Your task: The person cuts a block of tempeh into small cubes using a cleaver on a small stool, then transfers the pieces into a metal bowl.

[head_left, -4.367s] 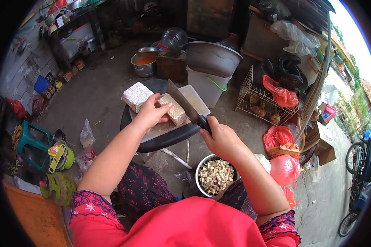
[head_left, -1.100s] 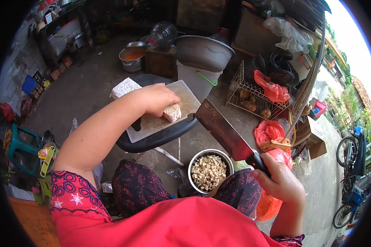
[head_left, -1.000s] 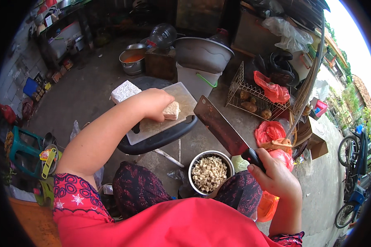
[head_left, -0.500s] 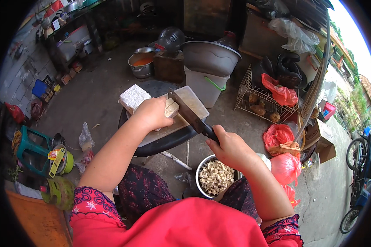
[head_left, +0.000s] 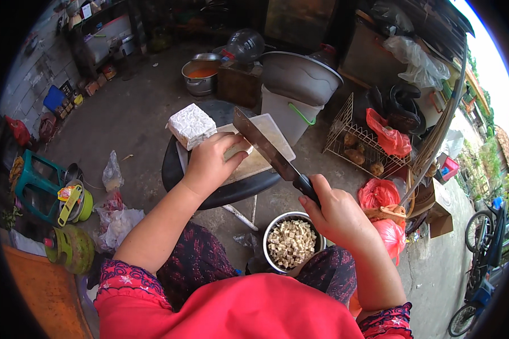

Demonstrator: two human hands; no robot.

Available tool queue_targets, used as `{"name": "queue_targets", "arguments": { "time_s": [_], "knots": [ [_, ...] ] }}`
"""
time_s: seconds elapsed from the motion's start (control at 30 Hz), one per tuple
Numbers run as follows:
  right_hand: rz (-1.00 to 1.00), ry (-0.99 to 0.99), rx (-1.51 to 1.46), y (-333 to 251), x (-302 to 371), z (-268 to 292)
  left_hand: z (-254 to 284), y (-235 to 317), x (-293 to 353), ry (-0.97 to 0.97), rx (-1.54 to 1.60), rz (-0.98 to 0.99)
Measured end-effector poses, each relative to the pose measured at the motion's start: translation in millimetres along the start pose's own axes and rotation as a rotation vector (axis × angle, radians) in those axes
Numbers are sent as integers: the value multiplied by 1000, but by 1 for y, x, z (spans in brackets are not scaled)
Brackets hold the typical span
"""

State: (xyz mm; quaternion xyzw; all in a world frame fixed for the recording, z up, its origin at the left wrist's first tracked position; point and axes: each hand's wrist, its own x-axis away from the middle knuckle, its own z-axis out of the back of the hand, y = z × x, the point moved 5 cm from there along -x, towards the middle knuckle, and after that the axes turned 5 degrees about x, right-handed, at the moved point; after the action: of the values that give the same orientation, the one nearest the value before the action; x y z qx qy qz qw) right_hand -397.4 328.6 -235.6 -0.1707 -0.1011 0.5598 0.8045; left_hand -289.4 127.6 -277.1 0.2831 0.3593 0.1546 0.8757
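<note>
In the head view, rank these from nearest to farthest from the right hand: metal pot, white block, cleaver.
1. Cleaver: gripped in the right hand, blade pointing forward and left.
2. White block: left of the blade, just past the left hand.
3. Metal pot: farther back, beyond the block.

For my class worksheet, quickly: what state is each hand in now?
Left hand: holding a pale, squared, partly hidden block.
Right hand: closed around the black handle of a broad grey steel cleaver.
</note>
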Motion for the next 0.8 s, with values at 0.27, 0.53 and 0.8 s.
{"name": "queue_targets", "arguments": {
  "time_s": [0.27,0.53,0.8],
  "knots": [
    [-60,-119,57,-4,-9,-6,-1,-2,2,2,9,6],
    [-74,-254,87,6,-19,-18,-2,-5,3,29,-4,38],
    [-106,-202,-126,24,-11,-14,5,-1,5,72,-9,-27]
  ]
}}
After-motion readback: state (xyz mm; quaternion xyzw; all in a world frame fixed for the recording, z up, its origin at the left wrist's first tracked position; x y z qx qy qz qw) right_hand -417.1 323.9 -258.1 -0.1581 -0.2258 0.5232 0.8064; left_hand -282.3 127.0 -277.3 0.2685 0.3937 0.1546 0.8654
